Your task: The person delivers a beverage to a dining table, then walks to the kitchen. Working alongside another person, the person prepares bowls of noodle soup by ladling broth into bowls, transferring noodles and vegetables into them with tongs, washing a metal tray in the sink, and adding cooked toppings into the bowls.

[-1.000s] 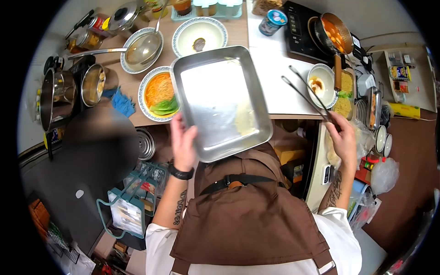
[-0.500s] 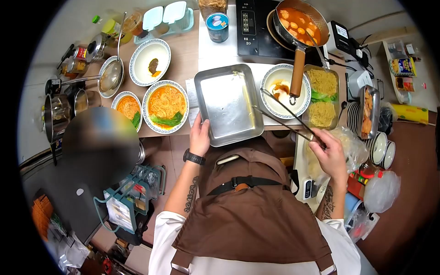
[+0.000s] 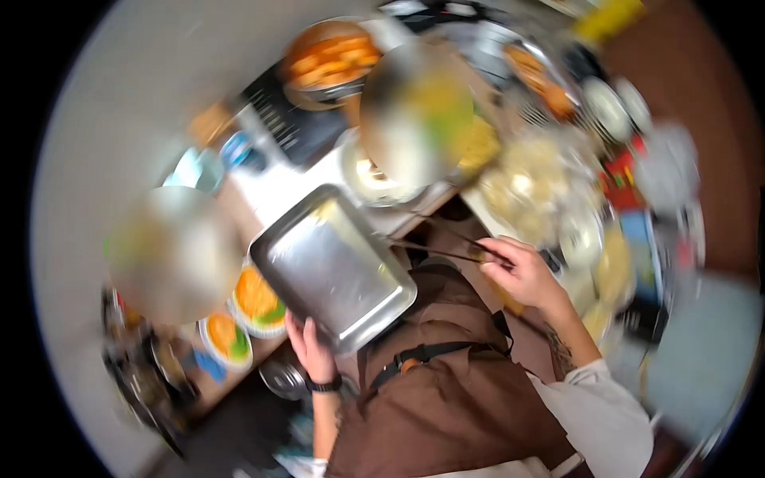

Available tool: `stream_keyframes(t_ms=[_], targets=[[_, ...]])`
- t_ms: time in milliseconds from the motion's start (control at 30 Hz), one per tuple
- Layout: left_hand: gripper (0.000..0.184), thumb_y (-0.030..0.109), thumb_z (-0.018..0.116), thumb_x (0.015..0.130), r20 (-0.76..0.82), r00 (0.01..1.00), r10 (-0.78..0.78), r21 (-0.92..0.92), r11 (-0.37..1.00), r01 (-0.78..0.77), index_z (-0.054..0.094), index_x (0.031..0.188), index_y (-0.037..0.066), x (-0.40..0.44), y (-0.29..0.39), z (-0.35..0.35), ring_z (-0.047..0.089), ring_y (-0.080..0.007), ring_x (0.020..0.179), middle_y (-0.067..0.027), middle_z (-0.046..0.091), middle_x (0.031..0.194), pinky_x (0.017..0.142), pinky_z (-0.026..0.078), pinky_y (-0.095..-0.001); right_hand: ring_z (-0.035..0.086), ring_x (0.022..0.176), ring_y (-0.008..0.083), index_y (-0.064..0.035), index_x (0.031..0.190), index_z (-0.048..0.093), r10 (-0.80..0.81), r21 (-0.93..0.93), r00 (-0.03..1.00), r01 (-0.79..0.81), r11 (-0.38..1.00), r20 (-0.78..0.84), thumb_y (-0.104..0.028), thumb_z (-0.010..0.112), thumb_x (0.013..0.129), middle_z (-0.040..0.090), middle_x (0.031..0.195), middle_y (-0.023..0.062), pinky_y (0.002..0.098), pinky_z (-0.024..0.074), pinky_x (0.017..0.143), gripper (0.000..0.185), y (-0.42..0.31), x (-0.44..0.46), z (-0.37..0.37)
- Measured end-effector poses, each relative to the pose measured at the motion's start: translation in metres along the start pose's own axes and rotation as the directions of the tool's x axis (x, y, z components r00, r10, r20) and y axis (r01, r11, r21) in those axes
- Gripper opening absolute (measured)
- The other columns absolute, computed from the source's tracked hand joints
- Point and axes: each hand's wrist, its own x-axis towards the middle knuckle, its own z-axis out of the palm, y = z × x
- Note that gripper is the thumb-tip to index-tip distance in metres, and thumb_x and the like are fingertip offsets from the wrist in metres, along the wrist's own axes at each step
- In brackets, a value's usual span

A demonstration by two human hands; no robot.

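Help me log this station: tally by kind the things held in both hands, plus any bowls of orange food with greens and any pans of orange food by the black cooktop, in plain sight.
Metal tray: 1
Tongs: 1
Bowls: 2
Pan: 1
Total: 5

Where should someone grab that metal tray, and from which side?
Probably by the left rim of the metal tray, from the left: its raised edge invites pinching, the left hand grips there, and the tongs sit close to its right side.
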Motion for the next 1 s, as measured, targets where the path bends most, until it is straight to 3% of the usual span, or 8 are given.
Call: stream_keyframes(t_ms=[200, 267, 467, 633, 767, 867, 933, 1000], targets=[[0.053, 0.010, 0.049, 0.098, 0.438, 0.899, -0.016, 0.069, 0.997, -0.016, 0.034, 0.148, 0.001, -0.025, -0.017, 0.010, 0.044, -0.0214, 0.128, -0.0127, 0.046, 0.143, 0.111, 0.030, -0.0348, 0.063, 0.075, 0.0176, -0.0007, 0.123, 0.064, 0.242, 0.243, 0.865, -0.145, 0.959, -0.440, -0.014, 0.071, 0.089, 0.065, 0.091, 0.0088, 0.0309, 0.0528, 0.065, 0.037, 0.040, -0.192, 0.076], [0.051, 0.010, 0.048, 0.098, 0.612, 0.789, -0.060, 0.174, 0.983, -0.061, 0.035, 0.147, 0.002, -0.051, -0.011, 0.030, 0.045, -0.0218, 0.126, -0.0127, 0.048, 0.141, 0.110, 0.032, -0.0349, 0.062, 0.074, 0.0180, -0.0013, 0.122, 0.064, 0.340, 0.266, 0.792, -0.231, 0.936, -0.507, -0.014, 0.070, 0.090, 0.065, 0.090, 0.0085, 0.0304, 0.0528, 0.066, 0.035, 0.047, -0.269, 0.094], [0.050, 0.016, 0.051, 0.100, 0.924, 0.346, -0.161, 0.210, 0.972, -0.108, 0.037, 0.147, 0.003, -0.200, -0.061, 0.105, 0.050, -0.0199, 0.121, -0.0112, 0.053, 0.136, 0.107, 0.035, -0.0324, 0.059, 0.072, 0.0163, 0.0010, 0.120, 0.064, 0.575, 0.522, 0.261, -0.247, 0.816, -0.775, -0.016, 0.070, 0.091, 0.064, 0.088, 0.0091, 0.0295, 0.0509, 0.067, 0.035, 0.076, -0.522, 0.178], [0.048, 0.015, 0.053, 0.099, 0.949, -0.040, -0.314, 0.306, 0.941, -0.142, 0.041, 0.143, 0.002, -0.391, -0.148, 0.145, 0.052, -0.0201, 0.117, -0.0091, 0.056, 0.131, 0.100, 0.041, -0.0331, 0.059, 0.075, 0.0143, 0.0004, 0.122, 0.064, 0.718, 0.725, -0.106, -0.139, 0.674, -0.688, -0.019, 0.071, 0.090, 0.066, 0.087, 0.0091, 0.0307, 0.0511, 0.071, 0.038, 0.111, -0.744, 0.283], [0.048, 0.014, 0.053, 0.096, 0.923, -0.137, -0.358, 0.295, 0.892, -0.343, 0.044, 0.141, 0.000, -0.588, -0.223, 0.155, 0.053, -0.0201, 0.116, -0.0089, 0.056, 0.129, 0.101, 0.041, -0.0326, 0.060, 0.077, 0.0150, 0.0006, 0.120, 0.065, 0.764, 0.823, -0.328, -0.084, 0.561, -0.555, -0.020, 0.069, 0.090, 0.067, 0.088, 0.0099, 0.0303, 0.0513, 0.074, 0.037, 0.133, -0.925, 0.340], [0.048, 0.013, 0.053, 0.095, 0.842, -0.332, -0.427, 0.329, 0.892, -0.311, 0.045, 0.141, 0.000, -0.744, -0.270, 0.154, 0.051, -0.0201, 0.118, -0.0087, 0.055, 0.128, 0.103, 0.039, -0.0328, 0.060, 0.075, 0.0159, 0.0013, 0.120, 0.065, 0.814, 0.906, -0.468, 0.063, 0.418, -0.344, -0.021, 0.070, 0.090, 0.067, 0.087, 0.0097, 0.0310, 0.0512, 0.073, 0.038, 0.132, -1.047, 0.349], [0.048, 0.015, 0.052, 0.096, 0.812, -0.363, -0.458, 0.291, 0.856, -0.428, 0.045, 0.140, -0.002, -0.841, -0.308, 0.158, 0.049, -0.0203, 0.121, -0.0098, 0.055, 0.131, 0.107, 0.036, -0.0327, 0.060, 0.075, 0.0162, 0.0017, 0.120, 0.065, 0.759, 0.890, -0.556, 0.071, 0.450, -0.339, -0.021, 0.070, 0.089, 0.067, 0.086, 0.0101, 0.0311, 0.0511, 0.072, 0.038, 0.154, -1.128, 0.356], [0.045, 0.013, 0.051, 0.096, 0.747, -0.472, -0.469, 0.317, 0.875, -0.367, 0.045, 0.138, -0.001, -0.930, -0.345, 0.164, 0.049, -0.0198, 0.121, -0.0095, 0.055, 0.131, 0.109, 0.034, -0.0332, 0.060, 0.075, 0.0168, 0.0021, 0.119, 0.064, 0.718, 0.894, -0.618, 0.055, 0.444, -0.319, -0.022, 0.070, 0.089, 0.067, 0.086, 0.0107, 0.0314, 0.0511, 0.072, 0.038, 0.174, -1.188, 0.356]])
